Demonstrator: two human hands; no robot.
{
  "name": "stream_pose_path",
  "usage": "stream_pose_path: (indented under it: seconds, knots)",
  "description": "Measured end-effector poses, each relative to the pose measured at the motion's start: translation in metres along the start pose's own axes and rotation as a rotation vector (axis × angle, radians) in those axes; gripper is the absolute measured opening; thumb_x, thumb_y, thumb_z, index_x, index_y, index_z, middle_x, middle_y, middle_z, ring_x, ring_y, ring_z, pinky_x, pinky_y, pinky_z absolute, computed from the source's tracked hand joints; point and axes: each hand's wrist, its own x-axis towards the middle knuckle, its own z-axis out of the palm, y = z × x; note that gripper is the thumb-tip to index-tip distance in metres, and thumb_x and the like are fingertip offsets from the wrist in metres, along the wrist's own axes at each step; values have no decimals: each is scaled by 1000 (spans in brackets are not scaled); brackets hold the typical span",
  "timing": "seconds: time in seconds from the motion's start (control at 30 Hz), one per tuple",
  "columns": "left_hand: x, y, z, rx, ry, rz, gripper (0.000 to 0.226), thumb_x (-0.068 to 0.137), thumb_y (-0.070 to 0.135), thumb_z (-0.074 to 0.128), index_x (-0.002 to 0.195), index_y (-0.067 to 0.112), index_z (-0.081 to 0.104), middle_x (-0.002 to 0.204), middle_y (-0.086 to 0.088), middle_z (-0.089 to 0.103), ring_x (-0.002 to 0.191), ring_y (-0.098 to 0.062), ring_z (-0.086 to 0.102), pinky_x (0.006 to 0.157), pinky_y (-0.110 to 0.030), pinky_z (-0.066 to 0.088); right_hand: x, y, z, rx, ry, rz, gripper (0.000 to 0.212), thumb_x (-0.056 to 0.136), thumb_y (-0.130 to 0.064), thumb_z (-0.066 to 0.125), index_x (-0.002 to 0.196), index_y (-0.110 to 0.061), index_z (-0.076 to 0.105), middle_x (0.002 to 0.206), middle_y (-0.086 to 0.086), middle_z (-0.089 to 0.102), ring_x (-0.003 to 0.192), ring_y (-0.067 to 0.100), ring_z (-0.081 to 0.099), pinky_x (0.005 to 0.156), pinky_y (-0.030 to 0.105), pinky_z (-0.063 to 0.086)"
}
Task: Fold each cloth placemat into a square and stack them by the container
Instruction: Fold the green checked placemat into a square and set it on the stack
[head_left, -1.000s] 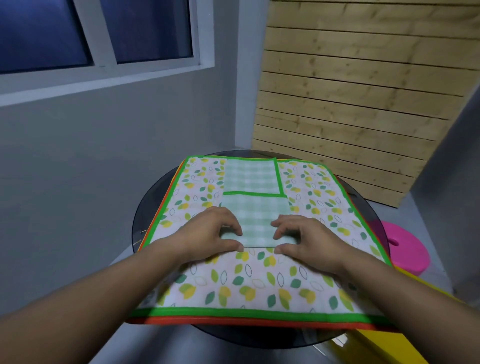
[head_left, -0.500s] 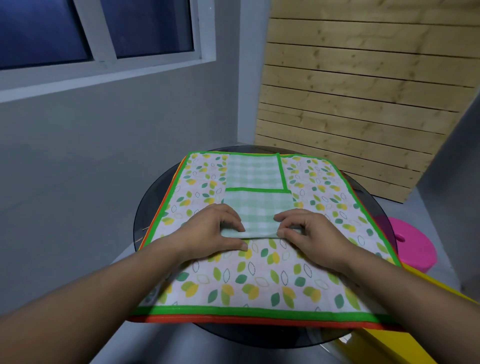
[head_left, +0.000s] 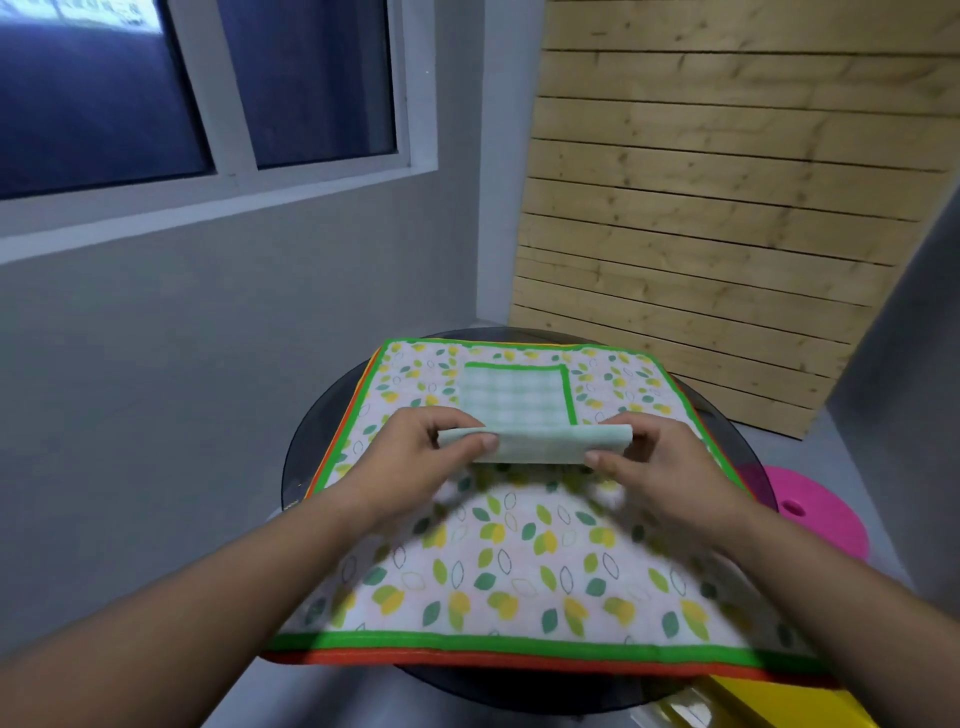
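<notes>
Two hands are sharing the fold: left hand (head_left: 415, 460) and right hand (head_left: 662, 467) are each pinching an end of the checked mat (head_left: 535, 447), just above the leaf mat (head_left: 519, 577) covering the worktop (head_left: 306, 457). Being light, limp cloth, it is probably needing corner grips.

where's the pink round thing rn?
Head view, right side: the pink round object lies lower than the round glass table, just past its right rim, to the right of the right hand.
</notes>
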Motion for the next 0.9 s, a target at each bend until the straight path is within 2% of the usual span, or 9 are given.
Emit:
stream_pose_path:
  seconds: [0.07,0.17,0.3,0.43,0.6,0.67,0.73,0.8,0.9]
  knots:
    - [-5,6,0,-47,26,-6,7,89,22,73,83,20,78,88,1,75,81,-13,66,73,-27,53,-7,-5,0,24,1,6,9,85,-4,72,88,-12,72,74,-7,72,71,5,65,66,15,48]
    - [-14,13,2,-135,58,8,2,86,17,76,84,16,75,89,1,72,82,-12,66,72,-25,53,-18,-12,4,101,12,20,12,89,-1,67,96,-8,73,87,-3,77,80,7,71,70,17,53]
    - [-25,19,-1,-195,64,1,24,79,13,82,100,12,70,93,0,72,83,-11,70,69,-23,55,-29,-23,7,220,38,39,16,91,-2,63,104,-7,72,96,4,78,86,12,73,71,19,56]
    - [-28,13,-2,-218,-33,-45,37,81,9,80,115,18,67,109,0,75,101,-16,72,83,-32,59,-29,-24,7,336,79,97,17,92,-8,63,107,-5,70,97,9,77,86,20,74,69,25,58]
    - [-16,-6,3,-207,-76,-153,25,94,11,67,118,14,67,113,0,76,105,-19,72,91,-38,57,-10,-21,9,390,165,156,11,94,-14,62,102,-9,68,91,5,78,79,15,74,59,20,55]
    - [-10,-15,9,-241,-31,-247,18,96,14,65,113,11,69,100,-2,78,94,-19,75,85,-41,59,0,-14,12,331,175,184,12,96,-19,61,104,-11,66,87,3,78,74,13,73,57,19,52]
    - [-5,-21,14,-189,40,-317,12,96,22,66,98,11,70,69,7,73,64,-11,70,63,-31,55,9,-3,17,285,149,223,19,97,-19,59,115,-12,61,85,2,78,79,16,75,66,25,54]
    - [0,-24,18,-105,99,-346,18,95,25,66,79,16,65,50,16,58,47,-4,56,51,-21,45,13,9,21,186,108,273,25,97,-14,58,122,-17,55,68,-8,72,70,10,72,63,22,52]
    - [9,-36,18,117,127,-342,18,91,36,69,77,28,61,50,21,55,52,0,55,56,-22,45,15,29,25,-112,74,280,40,96,-18,58,134,-24,49,64,-6,52,63,9,59,59,22,48]
